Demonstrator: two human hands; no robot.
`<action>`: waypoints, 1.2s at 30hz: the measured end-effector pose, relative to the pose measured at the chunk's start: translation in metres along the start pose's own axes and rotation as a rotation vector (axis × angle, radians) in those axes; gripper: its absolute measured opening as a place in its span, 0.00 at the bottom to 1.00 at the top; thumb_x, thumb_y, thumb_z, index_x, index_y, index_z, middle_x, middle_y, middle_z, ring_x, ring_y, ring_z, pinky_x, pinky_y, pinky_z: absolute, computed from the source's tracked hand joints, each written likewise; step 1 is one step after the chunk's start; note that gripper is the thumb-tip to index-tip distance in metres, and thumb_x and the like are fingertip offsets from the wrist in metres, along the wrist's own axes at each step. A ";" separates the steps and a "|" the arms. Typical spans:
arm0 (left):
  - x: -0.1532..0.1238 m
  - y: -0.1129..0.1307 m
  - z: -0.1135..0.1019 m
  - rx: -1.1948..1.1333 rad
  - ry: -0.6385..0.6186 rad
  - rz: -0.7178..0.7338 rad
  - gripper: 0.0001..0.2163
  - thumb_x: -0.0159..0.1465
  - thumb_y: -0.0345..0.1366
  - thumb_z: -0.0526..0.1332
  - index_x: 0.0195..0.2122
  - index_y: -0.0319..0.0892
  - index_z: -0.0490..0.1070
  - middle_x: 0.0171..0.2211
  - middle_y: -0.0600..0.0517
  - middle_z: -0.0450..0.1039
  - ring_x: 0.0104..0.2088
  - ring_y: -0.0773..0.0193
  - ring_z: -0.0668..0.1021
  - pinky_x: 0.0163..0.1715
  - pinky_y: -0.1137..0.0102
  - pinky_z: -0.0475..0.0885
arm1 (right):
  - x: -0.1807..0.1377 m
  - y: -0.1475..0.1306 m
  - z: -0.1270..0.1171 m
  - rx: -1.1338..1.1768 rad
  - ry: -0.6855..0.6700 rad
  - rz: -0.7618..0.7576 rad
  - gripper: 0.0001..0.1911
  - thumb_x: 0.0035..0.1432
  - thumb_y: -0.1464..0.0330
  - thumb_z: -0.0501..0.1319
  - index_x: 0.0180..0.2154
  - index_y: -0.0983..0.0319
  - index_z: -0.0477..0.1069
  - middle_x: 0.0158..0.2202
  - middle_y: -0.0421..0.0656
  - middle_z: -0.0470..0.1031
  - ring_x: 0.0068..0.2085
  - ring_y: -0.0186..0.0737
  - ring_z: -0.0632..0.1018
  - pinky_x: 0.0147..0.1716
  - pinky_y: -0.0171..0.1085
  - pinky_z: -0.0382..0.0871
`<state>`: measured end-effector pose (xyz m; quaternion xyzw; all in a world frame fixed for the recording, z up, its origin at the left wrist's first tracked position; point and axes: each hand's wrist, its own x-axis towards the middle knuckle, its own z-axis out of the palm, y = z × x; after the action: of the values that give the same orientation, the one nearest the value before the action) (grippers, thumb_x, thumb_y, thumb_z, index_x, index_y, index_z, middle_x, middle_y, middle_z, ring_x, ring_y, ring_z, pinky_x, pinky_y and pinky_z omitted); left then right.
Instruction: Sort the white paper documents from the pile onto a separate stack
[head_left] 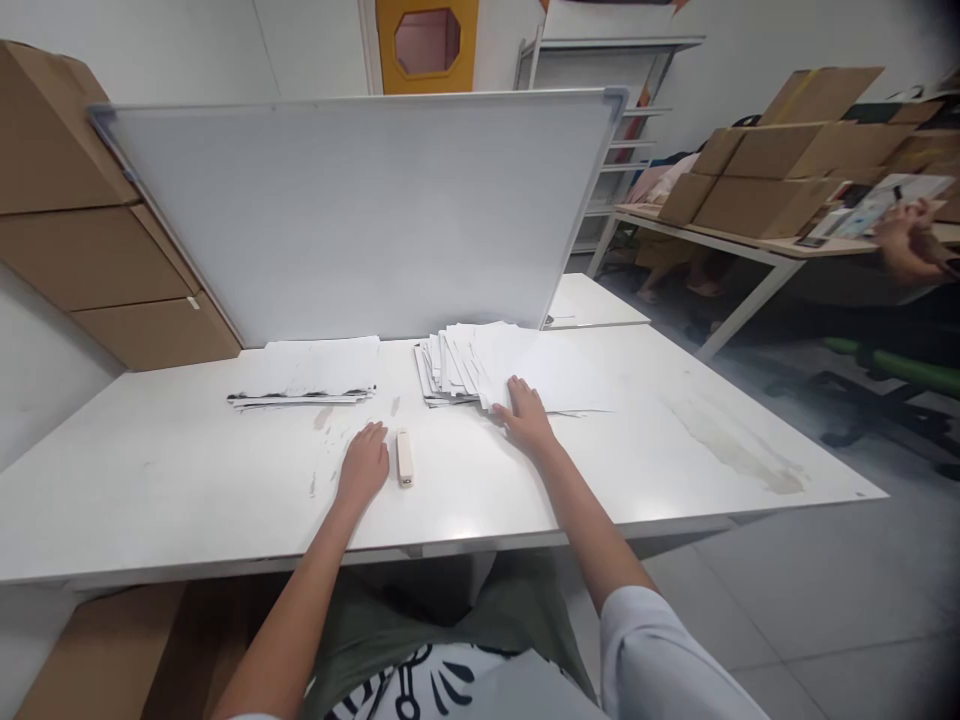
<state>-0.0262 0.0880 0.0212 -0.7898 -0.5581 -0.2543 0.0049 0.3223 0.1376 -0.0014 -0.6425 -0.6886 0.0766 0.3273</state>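
My left hand point(363, 466) lies flat and open on the white table point(150, 480), just left of a small cream stapler point(405, 458), not holding it. My right hand point(526, 415) rests open with its fingers spread on the near edge of a fanned pile of white paper sheets point(487, 362). A second, neater stack of papers point(307, 372) lies to the left, apart from both hands.
A whiteboard point(360, 210) leans upright at the table's back edge. Cardboard boxes point(67, 200) stand at the left wall. Another table point(750, 240) at the right carries more boxes, where another person's hand point(911, 245) holds a card.
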 end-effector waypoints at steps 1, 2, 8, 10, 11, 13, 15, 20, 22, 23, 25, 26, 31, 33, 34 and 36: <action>0.000 0.000 0.000 0.007 0.000 0.002 0.19 0.65 0.30 0.46 0.52 0.35 0.70 0.56 0.41 0.70 0.60 0.53 0.68 0.60 0.56 0.63 | 0.000 -0.001 0.001 -0.023 0.001 -0.006 0.38 0.61 0.53 0.52 0.65 0.68 0.52 0.67 0.56 0.52 0.68 0.52 0.52 0.64 0.53 0.42; 0.000 0.000 -0.001 0.012 0.000 0.004 0.19 0.65 0.30 0.46 0.52 0.35 0.70 0.56 0.41 0.70 0.59 0.52 0.68 0.60 0.55 0.63 | -0.001 -0.002 0.001 -0.046 -0.001 -0.013 0.38 0.61 0.53 0.53 0.65 0.70 0.52 0.67 0.57 0.52 0.68 0.53 0.52 0.64 0.53 0.42; 0.002 -0.001 -0.001 0.015 -0.006 0.003 0.18 0.65 0.31 0.47 0.52 0.36 0.71 0.55 0.42 0.71 0.59 0.52 0.69 0.59 0.55 0.64 | -0.002 -0.006 -0.001 -0.089 -0.007 -0.023 0.34 0.62 0.58 0.52 0.64 0.70 0.55 0.67 0.56 0.52 0.67 0.52 0.53 0.64 0.52 0.43; 0.003 0.000 -0.002 0.011 -0.012 -0.006 0.19 0.65 0.31 0.47 0.52 0.36 0.71 0.55 0.42 0.71 0.59 0.52 0.69 0.59 0.55 0.64 | -0.003 -0.005 -0.003 -0.073 -0.006 -0.019 0.32 0.62 0.59 0.51 0.63 0.68 0.55 0.67 0.55 0.53 0.67 0.51 0.53 0.64 0.53 0.44; 0.003 0.000 -0.002 0.009 -0.014 -0.011 0.19 0.65 0.31 0.47 0.52 0.36 0.71 0.55 0.42 0.71 0.59 0.53 0.69 0.59 0.55 0.64 | -0.003 -0.004 -0.003 -0.062 -0.003 -0.018 0.31 0.62 0.60 0.50 0.63 0.67 0.56 0.67 0.54 0.54 0.67 0.51 0.54 0.64 0.53 0.44; 0.003 0.001 -0.002 0.006 -0.016 -0.014 0.19 0.65 0.32 0.47 0.52 0.37 0.71 0.55 0.43 0.71 0.59 0.53 0.69 0.59 0.55 0.64 | -0.004 -0.004 -0.004 -0.041 0.009 -0.022 0.30 0.62 0.61 0.50 0.62 0.67 0.57 0.66 0.54 0.55 0.67 0.50 0.55 0.64 0.52 0.45; 0.003 0.002 -0.002 0.003 -0.011 -0.017 0.19 0.65 0.31 0.48 0.52 0.38 0.71 0.55 0.44 0.71 0.59 0.53 0.69 0.59 0.55 0.64 | -0.005 -0.004 -0.004 -0.034 0.017 -0.034 0.30 0.61 0.61 0.52 0.62 0.68 0.58 0.65 0.55 0.56 0.67 0.50 0.55 0.64 0.52 0.46; 0.003 0.002 -0.002 -0.026 -0.004 -0.038 0.18 0.64 0.32 0.48 0.52 0.39 0.71 0.56 0.44 0.71 0.59 0.53 0.69 0.59 0.55 0.63 | -0.008 -0.007 -0.004 -0.042 0.038 -0.049 0.29 0.59 0.64 0.53 0.60 0.69 0.60 0.64 0.57 0.59 0.66 0.53 0.57 0.64 0.54 0.47; 0.003 0.002 -0.002 -0.045 -0.006 -0.038 0.18 0.64 0.32 0.49 0.52 0.40 0.71 0.56 0.45 0.71 0.59 0.52 0.69 0.60 0.55 0.63 | -0.009 -0.008 -0.006 -0.024 0.072 -0.046 0.27 0.59 0.66 0.51 0.59 0.67 0.63 0.63 0.54 0.62 0.65 0.51 0.59 0.64 0.54 0.49; 0.003 0.002 -0.002 -0.054 -0.008 -0.038 0.18 0.63 0.32 0.50 0.52 0.40 0.72 0.55 0.45 0.71 0.59 0.53 0.69 0.60 0.55 0.63 | -0.009 -0.008 -0.007 -0.009 0.094 -0.037 0.26 0.59 0.66 0.50 0.58 0.66 0.64 0.61 0.53 0.64 0.64 0.50 0.62 0.63 0.54 0.50; 0.005 0.003 -0.002 -0.066 -0.015 -0.037 0.18 0.63 0.31 0.49 0.51 0.40 0.72 0.55 0.44 0.72 0.58 0.53 0.69 0.60 0.55 0.63 | -0.011 -0.010 -0.013 0.029 0.142 0.003 0.24 0.59 0.67 0.49 0.55 0.64 0.67 0.57 0.51 0.70 0.60 0.49 0.68 0.61 0.51 0.57; 0.006 0.003 -0.002 -0.076 -0.016 -0.041 0.18 0.63 0.31 0.49 0.51 0.39 0.72 0.54 0.44 0.72 0.58 0.52 0.70 0.60 0.55 0.63 | -0.012 -0.013 -0.016 0.055 0.178 0.029 0.23 0.59 0.67 0.48 0.53 0.63 0.69 0.54 0.51 0.73 0.57 0.49 0.71 0.59 0.50 0.60; 0.008 -0.003 -0.011 -0.144 0.035 -0.083 0.18 0.64 0.33 0.48 0.50 0.38 0.72 0.53 0.42 0.73 0.56 0.53 0.71 0.58 0.56 0.64 | -0.030 -0.057 -0.050 0.430 0.655 0.170 0.16 0.60 0.61 0.52 0.39 0.62 0.74 0.40 0.49 0.78 0.44 0.48 0.77 0.48 0.46 0.70; 0.002 0.002 -0.019 -0.191 0.146 -0.071 0.17 0.65 0.34 0.47 0.49 0.39 0.72 0.51 0.43 0.73 0.57 0.54 0.70 0.59 0.56 0.64 | -0.047 -0.081 -0.073 0.738 0.891 0.238 0.14 0.59 0.60 0.55 0.38 0.62 0.73 0.39 0.46 0.78 0.44 0.45 0.77 0.47 0.44 0.71; -0.004 0.010 -0.023 -0.230 0.235 -0.066 0.16 0.66 0.34 0.47 0.47 0.40 0.72 0.49 0.43 0.74 0.57 0.54 0.69 0.59 0.56 0.63 | -0.057 -0.091 -0.086 0.924 0.951 0.268 0.12 0.58 0.61 0.56 0.39 0.61 0.72 0.40 0.45 0.78 0.45 0.44 0.77 0.48 0.43 0.71; -0.021 0.041 -0.029 -0.360 0.444 -0.098 0.15 0.67 0.36 0.47 0.44 0.42 0.73 0.46 0.44 0.75 0.58 0.55 0.69 0.61 0.56 0.61 | -0.080 -0.102 -0.114 1.291 0.871 0.341 0.10 0.56 0.65 0.59 0.40 0.60 0.72 0.40 0.41 0.78 0.47 0.40 0.77 0.50 0.40 0.72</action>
<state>-0.0070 0.0459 0.0496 -0.6751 -0.5267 -0.5159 -0.0253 0.2962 0.0104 0.1124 -0.3948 -0.2105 0.2513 0.8583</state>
